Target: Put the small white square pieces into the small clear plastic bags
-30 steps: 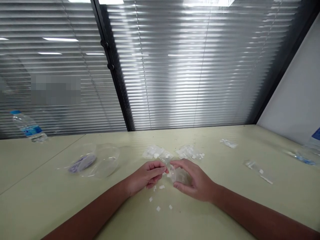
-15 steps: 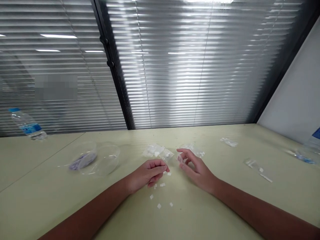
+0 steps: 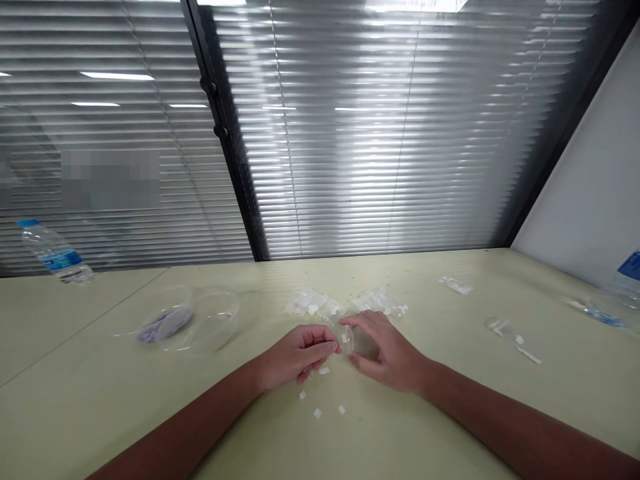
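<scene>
My left hand (image 3: 307,352) is closed, with thumb and index fingertip pinched together. What the pinch holds, if anything, is too small to make out. My right hand (image 3: 393,350) curves thumb and fingers around the edge of a small clear plastic bag (image 3: 346,339), which shows a white square. The bag is between the hands, close to the left fingertips. Beneath and in front of the hands lie several small white squares (image 3: 317,413) on the table. Just beyond are a pile of clear bags with white pieces (image 3: 306,301) and a second such pile (image 3: 377,300).
On the left stand clear round plastic containers (image 3: 215,323), beside a purple bundle (image 3: 165,325). A water bottle (image 3: 57,253) is at far left, another bottle (image 3: 620,290) at far right. Small clear packets (image 3: 513,337) lie to the right on the table (image 3: 425,433). Blinds (image 3: 350,167) close off the back.
My right hand has moved left and slightly down toward my left hand, bringing the small clear bag along. My left hand has barely moved.
</scene>
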Demonstrator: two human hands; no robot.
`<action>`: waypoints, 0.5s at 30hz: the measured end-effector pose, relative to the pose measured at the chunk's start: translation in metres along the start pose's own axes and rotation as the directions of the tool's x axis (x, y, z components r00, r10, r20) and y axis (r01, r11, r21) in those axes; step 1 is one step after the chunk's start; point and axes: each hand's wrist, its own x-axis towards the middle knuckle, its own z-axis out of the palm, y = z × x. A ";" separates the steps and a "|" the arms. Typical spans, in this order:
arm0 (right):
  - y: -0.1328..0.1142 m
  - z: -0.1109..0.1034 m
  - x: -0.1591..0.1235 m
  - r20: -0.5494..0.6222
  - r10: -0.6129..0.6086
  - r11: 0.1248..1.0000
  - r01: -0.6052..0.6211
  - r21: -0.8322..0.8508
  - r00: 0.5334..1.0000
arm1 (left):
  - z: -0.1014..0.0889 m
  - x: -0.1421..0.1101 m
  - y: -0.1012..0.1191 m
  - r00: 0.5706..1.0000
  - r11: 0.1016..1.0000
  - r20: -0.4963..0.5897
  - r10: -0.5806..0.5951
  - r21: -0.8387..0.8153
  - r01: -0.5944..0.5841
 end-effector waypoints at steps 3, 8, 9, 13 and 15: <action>-0.002 0.000 0.002 0.049 -0.006 1.000 0.007 -0.017 0.999 | 0.000 -0.001 0.000 1.000 0.999 0.005 -0.008 0.031 0.008; -0.003 0.000 0.003 0.061 -0.018 1.000 0.020 -0.018 0.998 | 0.001 0.000 -0.001 1.000 0.999 0.007 -0.020 0.032 0.020; -0.002 0.000 0.003 0.063 -0.017 1.000 0.018 -0.016 0.998 | 0.001 0.000 0.000 1.000 0.999 0.007 -0.020 0.034 0.020; -0.002 0.000 0.003 0.066 -0.004 1.000 0.005 -0.014 0.998 | 0.000 -0.001 0.000 1.000 0.999 0.011 -0.008 0.033 0.008; -0.002 0.000 0.003 0.062 -0.001 1.000 0.002 -0.016 0.998 | 0.000 -0.001 0.000 1.000 1.000 0.013 -0.008 0.030 0.007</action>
